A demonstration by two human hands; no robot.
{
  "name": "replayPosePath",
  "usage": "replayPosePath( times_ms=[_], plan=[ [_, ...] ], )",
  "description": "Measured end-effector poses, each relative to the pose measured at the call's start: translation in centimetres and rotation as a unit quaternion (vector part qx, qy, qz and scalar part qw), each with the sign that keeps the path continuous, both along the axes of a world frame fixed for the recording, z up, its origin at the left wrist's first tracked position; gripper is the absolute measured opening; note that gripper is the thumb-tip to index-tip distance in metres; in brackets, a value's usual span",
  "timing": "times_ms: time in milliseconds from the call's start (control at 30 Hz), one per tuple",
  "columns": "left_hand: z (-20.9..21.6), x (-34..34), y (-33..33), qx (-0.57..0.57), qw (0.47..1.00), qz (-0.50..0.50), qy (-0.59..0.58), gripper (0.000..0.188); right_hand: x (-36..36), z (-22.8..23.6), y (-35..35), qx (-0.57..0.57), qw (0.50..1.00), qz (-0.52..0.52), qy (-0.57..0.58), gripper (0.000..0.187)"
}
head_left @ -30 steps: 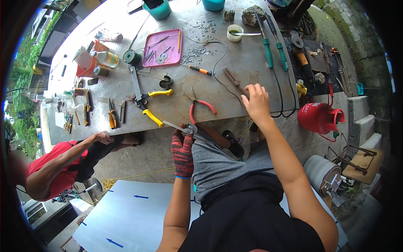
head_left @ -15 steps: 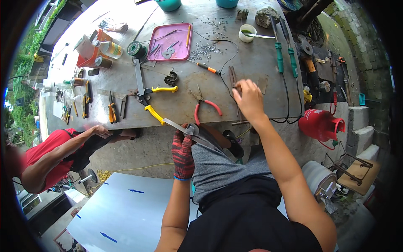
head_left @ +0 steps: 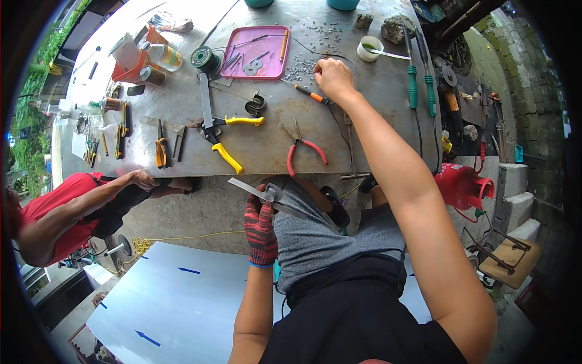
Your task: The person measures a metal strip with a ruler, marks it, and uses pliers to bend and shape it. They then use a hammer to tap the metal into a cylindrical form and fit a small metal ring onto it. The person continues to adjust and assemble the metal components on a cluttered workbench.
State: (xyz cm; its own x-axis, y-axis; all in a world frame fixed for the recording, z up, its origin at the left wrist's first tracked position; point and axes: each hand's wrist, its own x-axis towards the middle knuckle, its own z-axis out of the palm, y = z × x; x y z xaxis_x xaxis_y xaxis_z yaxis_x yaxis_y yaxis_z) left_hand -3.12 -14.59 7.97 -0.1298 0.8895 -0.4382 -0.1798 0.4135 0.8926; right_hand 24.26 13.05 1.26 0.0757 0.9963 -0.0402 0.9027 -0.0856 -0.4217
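Note:
My left hand (head_left: 260, 232), in a red-and-black striped knit glove, is closed around a thin metal strip with a rounded metal piece (head_left: 274, 193) on it, just off the table's near edge. Bare, my right hand (head_left: 334, 80) reaches far over the table to the right side of a scatter of small metal bits (head_left: 303, 68). Its fingers are curled down, and their tips are partly hidden, so anything between them does not show. A soldering iron (head_left: 310, 93) with an orange-and-black handle lies just left of that hand.
Red-handled pliers (head_left: 306, 151) and yellow-handled snips (head_left: 227, 139) lie on the metal table. A pink tray (head_left: 257, 74), a wire spool (head_left: 205, 59) and a white cup (head_left: 368, 48) stand farther back. Another person (head_left: 73, 206) is at left; a red gas cylinder (head_left: 464, 185) stands at right.
My right hand has moved away from me, from the rusty rods near the table's front to the small metal bits. The left hand still holds the metal strip.

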Motion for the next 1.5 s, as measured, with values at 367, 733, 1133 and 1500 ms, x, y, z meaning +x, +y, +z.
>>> replayPosePath(
  times_ms=[367, 733, 1133, 1500],
  plan=[
    [-1.1, -1.5, 1.4, 0.0, 0.999, 0.051, -0.01, 0.043, -0.3, 1.2, 2.2, -0.041, 0.998, 0.046, 0.007, 0.018],
    [-1.2, -2.0, 0.5, -0.003, 0.998, 0.054, -0.042, 0.043, -2.3, 0.8, 2.8, -0.053, 0.995, 0.042, -0.07, 0.027],
    [0.5, 1.6, 1.5, 0.033, 0.999, -0.025, 0.024, 0.051, -0.9, 1.6, 0.6, 0.102, 0.991, 0.016, 0.082, 0.016],
    [-0.2, 11.1, 3.2, 0.042, 0.981, -0.173, 0.074, 0.058, 8.0, 5.8, -17.1, 0.061, 0.936, -0.132, 0.319, 0.01]
  ],
)
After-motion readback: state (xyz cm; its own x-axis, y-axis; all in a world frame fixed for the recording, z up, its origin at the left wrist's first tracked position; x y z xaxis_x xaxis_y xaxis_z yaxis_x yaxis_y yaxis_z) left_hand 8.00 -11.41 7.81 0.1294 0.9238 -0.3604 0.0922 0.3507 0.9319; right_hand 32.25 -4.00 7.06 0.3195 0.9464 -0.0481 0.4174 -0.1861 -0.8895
